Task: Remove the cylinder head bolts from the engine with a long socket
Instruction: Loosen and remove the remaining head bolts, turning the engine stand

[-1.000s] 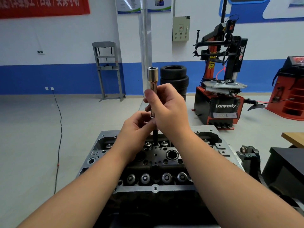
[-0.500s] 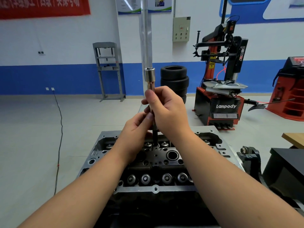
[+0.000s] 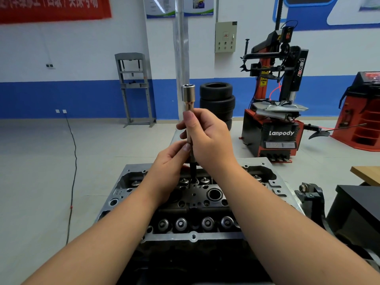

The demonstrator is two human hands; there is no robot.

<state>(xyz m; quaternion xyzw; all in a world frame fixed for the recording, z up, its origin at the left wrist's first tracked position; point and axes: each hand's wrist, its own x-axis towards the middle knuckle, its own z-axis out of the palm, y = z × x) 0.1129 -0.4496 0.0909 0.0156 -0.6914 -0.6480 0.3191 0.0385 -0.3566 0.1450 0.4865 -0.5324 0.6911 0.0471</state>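
Closest to me, both forearms reach forward over the cylinder head (image 3: 193, 236), whose valve springs sit in a row along its near edge. Above its middle, my left hand (image 3: 167, 170) pinches the lower part of the long socket (image 3: 188, 112) between thumb and fingertips, while my right hand (image 3: 209, 138) wraps around the shaft just above, thumb lying up along it. I see the socket standing nearly upright, its wider chrome end on top and open to the air. A dark bolt shank (image 3: 193, 170) hangs below the hands, its lower end at a hole in the head; whether it still sits in the threads I cannot tell. Off to my right stands a dark table (image 3: 357, 204). Farther back, a red and black tyre changer (image 3: 277, 112) stands on the floor, beside a stack of tyres (image 3: 218, 103). Against the blue-banded wall is a grey press frame (image 3: 133, 87).
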